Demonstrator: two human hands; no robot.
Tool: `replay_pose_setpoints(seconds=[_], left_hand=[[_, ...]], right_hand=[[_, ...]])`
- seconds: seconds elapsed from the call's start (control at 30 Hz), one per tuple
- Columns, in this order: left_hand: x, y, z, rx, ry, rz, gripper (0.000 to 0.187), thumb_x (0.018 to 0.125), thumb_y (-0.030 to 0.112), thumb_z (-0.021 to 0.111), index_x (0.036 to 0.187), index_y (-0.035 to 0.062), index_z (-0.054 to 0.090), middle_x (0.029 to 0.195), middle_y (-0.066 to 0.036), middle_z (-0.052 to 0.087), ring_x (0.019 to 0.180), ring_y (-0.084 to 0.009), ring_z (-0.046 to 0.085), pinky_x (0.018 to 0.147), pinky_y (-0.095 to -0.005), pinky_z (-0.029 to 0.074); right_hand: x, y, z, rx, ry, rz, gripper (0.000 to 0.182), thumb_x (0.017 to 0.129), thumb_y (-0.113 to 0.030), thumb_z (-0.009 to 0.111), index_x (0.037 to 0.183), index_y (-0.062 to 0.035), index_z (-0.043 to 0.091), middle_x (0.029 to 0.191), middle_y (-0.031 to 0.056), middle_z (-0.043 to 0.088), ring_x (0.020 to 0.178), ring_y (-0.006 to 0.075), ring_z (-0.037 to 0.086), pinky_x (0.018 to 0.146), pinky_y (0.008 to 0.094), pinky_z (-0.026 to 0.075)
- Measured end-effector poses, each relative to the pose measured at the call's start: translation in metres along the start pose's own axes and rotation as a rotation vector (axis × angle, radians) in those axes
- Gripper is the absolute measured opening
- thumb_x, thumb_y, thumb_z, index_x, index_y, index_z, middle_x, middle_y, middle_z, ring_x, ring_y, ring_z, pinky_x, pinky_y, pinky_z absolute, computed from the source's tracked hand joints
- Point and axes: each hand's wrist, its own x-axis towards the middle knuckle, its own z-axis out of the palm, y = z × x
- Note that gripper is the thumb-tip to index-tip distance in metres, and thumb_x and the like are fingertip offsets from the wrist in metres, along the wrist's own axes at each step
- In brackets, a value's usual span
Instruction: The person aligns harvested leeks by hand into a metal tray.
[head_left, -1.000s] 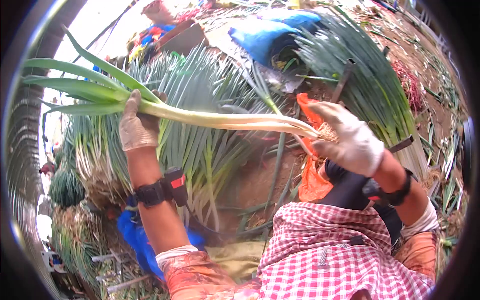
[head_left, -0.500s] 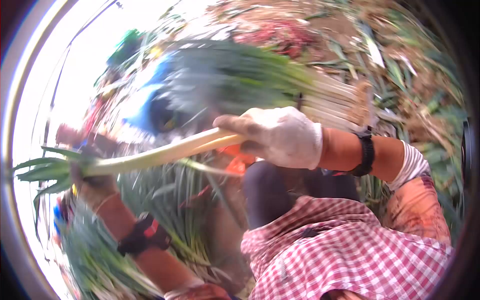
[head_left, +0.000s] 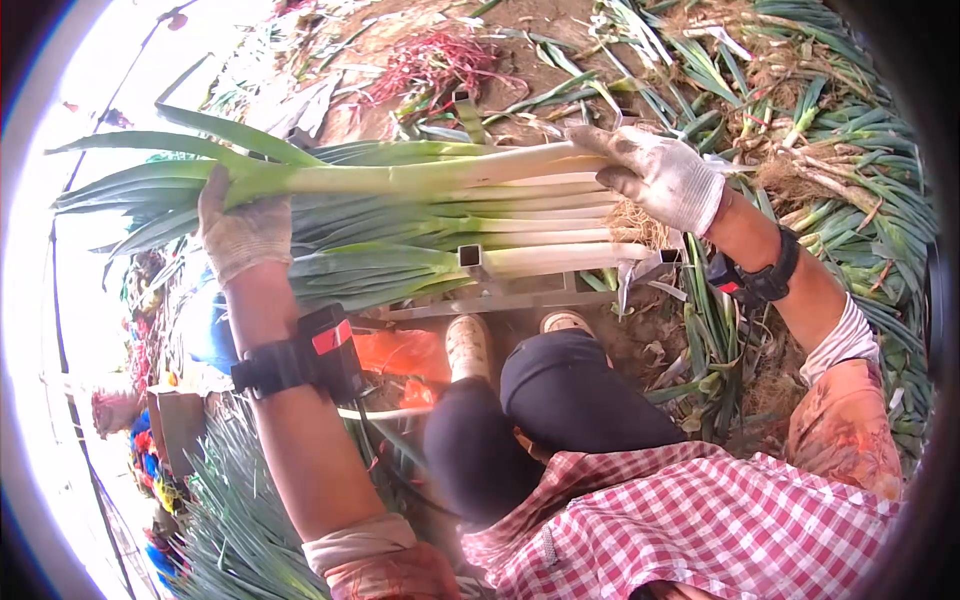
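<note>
A long green onion [head_left: 430,176] is stretched between my two gloved hands, over a metal rack [head_left: 535,299]. My left hand [head_left: 246,228] grips it where the leaves begin, with the green tops fanning out to the left. At the root end, my right hand [head_left: 662,176] has its fingers closed around the white stalk. Beneath it, a row of green onions [head_left: 560,258] lies across the rack, white ends and roots to the right.
More green onions with roots [head_left: 850,230] are heaped on the ground at right. Another pile of green onions [head_left: 235,510] lies at lower left. Red twine [head_left: 440,62] sits in a tangle at the back. Orange plastic [head_left: 400,355] is near my feet.
Both hands have moved over the rack, carrying the green onion up and to the right. My view has swung, bringing the rack in front of my knees.
</note>
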Motion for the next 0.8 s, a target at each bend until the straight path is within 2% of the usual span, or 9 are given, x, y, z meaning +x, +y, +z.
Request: replay_pose_setpoints(seconds=[0.2, 0.27, 0.33, 0.4, 0.43, 0.53, 0.67, 0.73, 0.8], left_hand=[[-0.002, -0.071, -0.067, 0.336, 0.117, -0.183, 0.043, 0.084, 0.020, 0.056, 0.122, 0.0076, 0.043, 0.120, -0.010, 0.048, 0.114, -0.0284, 0.045, 0.099, -0.0492, 0.032], [0.005, -0.081, -0.116, 0.946, 0.253, -0.636, 0.046, 0.080, 0.026, 0.063, 0.120, 0.0120, 0.047, 0.114, -0.011, 0.055, 0.098, -0.0287, 0.056, 0.085, -0.0415, 0.044], [-0.004, -0.080, -0.096, 2.002, -0.195, -0.335, 0.045, 0.076, 0.027, 0.066, 0.115, 0.0108, 0.052, 0.109, -0.011, 0.058, 0.091, -0.0299, 0.059, 0.078, -0.0369, 0.047], [-0.026, -0.087, -0.050, 2.365, -0.251, 0.164, 0.043, 0.074, 0.026, 0.066, 0.113, 0.0132, 0.054, 0.111, -0.010, 0.058, 0.099, -0.0268, 0.057, 0.079, -0.0342, 0.047], [-0.023, -0.090, -0.044, 2.342, -0.520, 0.557, 0.042, 0.076, 0.030, 0.065, 0.114, 0.0178, 0.054, 0.114, -0.007, 0.056, 0.104, -0.0246, 0.054, 0.093, -0.0392, 0.039], [-0.008, -0.118, -0.032, 2.319, -0.978, 1.089, 0.044, 0.076, 0.038, 0.064, 0.116, 0.0213, 0.054, 0.114, -0.006, 0.055, 0.101, -0.0256, 0.055, 0.107, -0.0445, 0.021], [0.014, -0.147, -0.060, 2.309, -1.275, 0.693, 0.044, 0.077, 0.042, 0.061, 0.114, 0.0214, 0.054, 0.111, -0.005, 0.055, 0.102, -0.0245, 0.055, 0.110, -0.0477, 0.004], [0.015, -0.151, -0.047, 2.656, -1.099, 0.358, 0.043, 0.076, 0.040, 0.063, 0.113, 0.0210, 0.054, 0.106, -0.006, 0.056, 0.102, -0.0237, 0.054, 0.109, -0.0485, 0.010], [0.018, -0.153, -0.050, 2.644, -1.097, 0.479, 0.036, 0.074, 0.039, 0.064, 0.103, 0.0182, 0.058, 0.100, -0.007, 0.055, 0.099, -0.0250, 0.055, 0.101, -0.0467, 0.027]], right_hand=[[-0.010, 0.044, 0.056, -0.032, -0.399, 0.312, 0.044, 0.088, -0.017, 0.049, 0.131, -0.0150, 0.041, 0.117, 0.0155, 0.053, 0.099, 0.0315, 0.055, 0.087, 0.0360, 0.045], [-0.027, 0.079, 0.098, -0.043, -0.381, 0.358, 0.037, 0.090, -0.022, 0.041, 0.127, -0.0148, 0.044, 0.115, 0.0146, 0.055, 0.099, 0.0314, 0.056, 0.085, 0.0386, 0.045], [-0.025, 0.098, 0.110, -0.010, -0.422, 0.437, 0.035, 0.091, -0.025, 0.038, 0.123, -0.0130, 0.048, 0.110, 0.0158, 0.057, 0.097, 0.0322, 0.057, 0.084, 0.0395, 0.045], [-0.025, 0.114, 0.124, 0.028, -0.469, 0.514, 0.035, 0.093, -0.027, 0.035, 0.119, -0.0112, 0.051, 0.106, 0.0170, 0.059, 0.095, 0.0330, 0.057, 0.082, 0.0404, 0.046], [-0.025, 0.121, 0.130, -0.047, -0.515, 0.474, 0.036, 0.093, -0.029, 0.033, 0.116, -0.0103, 0.053, 0.103, 0.0177, 0.060, 0.093, 0.0340, 0.058, 0.081, 0.0409, 0.046], [-0.007, 0.108, 0.112, -0.155, -0.651, 0.535, 0.035, 0.093, -0.029, 0.033, 0.111, -0.0083, 0.055, 0.101, 0.0186, 0.061, 0.090, 0.0361, 0.059, 0.081, 0.0416, 0.046], [-0.002, 0.107, 0.112, -0.249, -0.630, 0.534, 0.027, 0.087, -0.020, 0.044, 0.100, -0.0047, 0.062, 0.096, 0.0189, 0.063, 0.086, 0.0350, 0.061, 0.076, 0.0414, 0.049], [0.001, 0.113, 0.116, -0.478, -0.701, 0.314, 0.017, 0.077, -0.012, 0.055, 0.086, -0.0033, 0.067, 0.088, 0.0174, 0.065, 0.079, 0.0318, 0.064, 0.070, 0.0397, 0.051], [0.008, 0.109, 0.112, -0.449, -0.701, 0.307, 0.014, 0.069, -0.009, 0.060, 0.078, -0.0038, 0.069, 0.080, 0.0150, 0.066, 0.074, 0.0293, 0.065, 0.066, 0.0379, 0.052]])
